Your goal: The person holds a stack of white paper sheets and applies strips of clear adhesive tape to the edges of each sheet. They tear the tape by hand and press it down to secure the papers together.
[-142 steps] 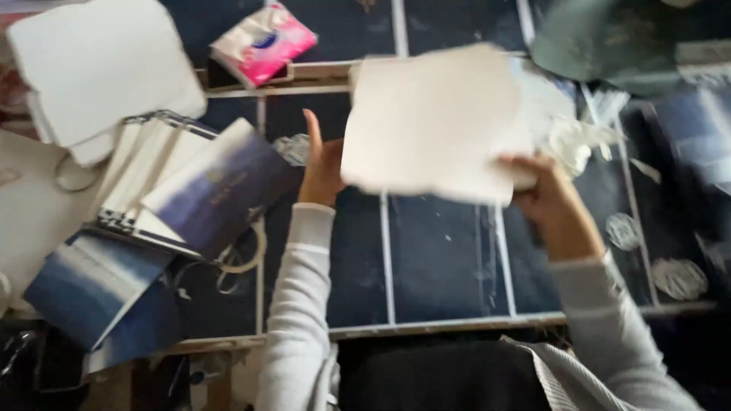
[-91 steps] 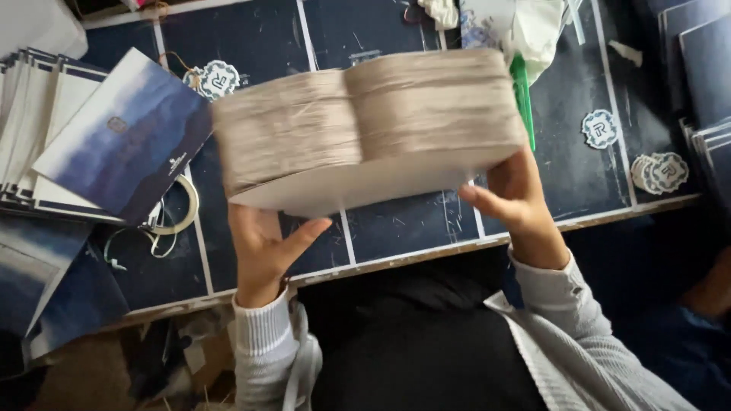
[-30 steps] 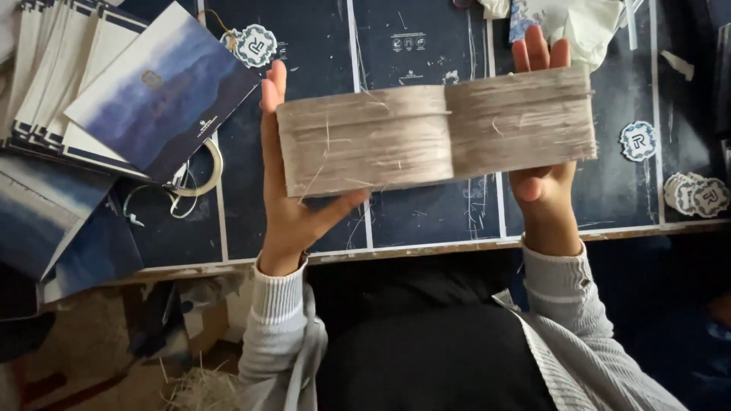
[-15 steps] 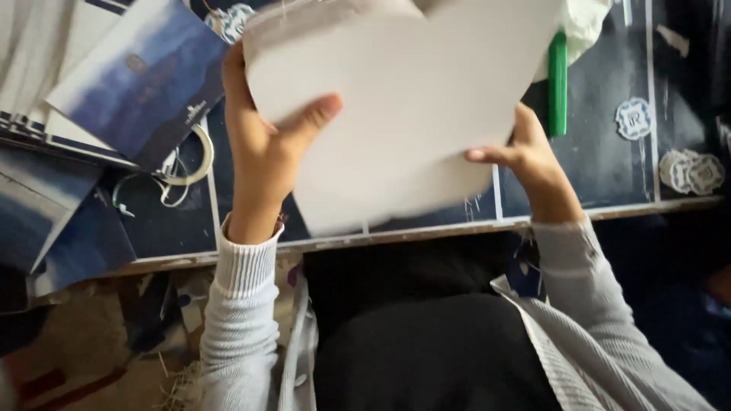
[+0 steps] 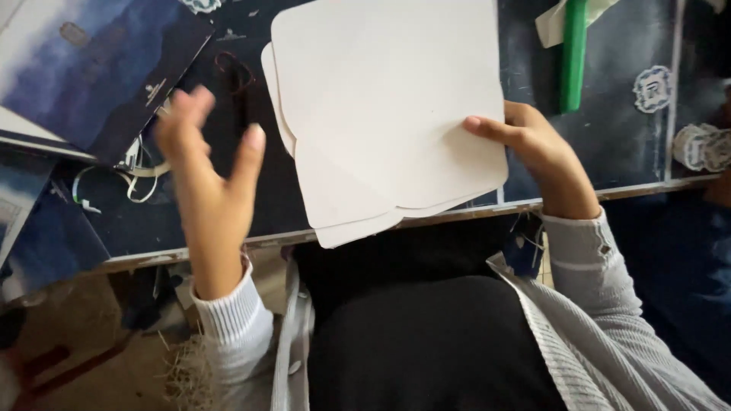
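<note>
While pinched by right-hand fingers [image 5: 487, 128], white card stack [image 5: 388, 114], left hand [image 5: 209, 175] apart.

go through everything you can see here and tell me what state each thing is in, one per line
Stack of white round-cornered card sheets: fanned slightly, held at its right edge.
Right hand: gripping the stack, thumb on top.
Left hand: open, blurred, holding nothing.
Dark blue printed folder: lying flat on the table.
Green stick-shaped tool: lying on the table.

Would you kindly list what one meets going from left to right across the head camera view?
Blue printed folder → left hand, open and empty → stack of white cards → right hand gripping them → green marker → round white stickers.
</note>
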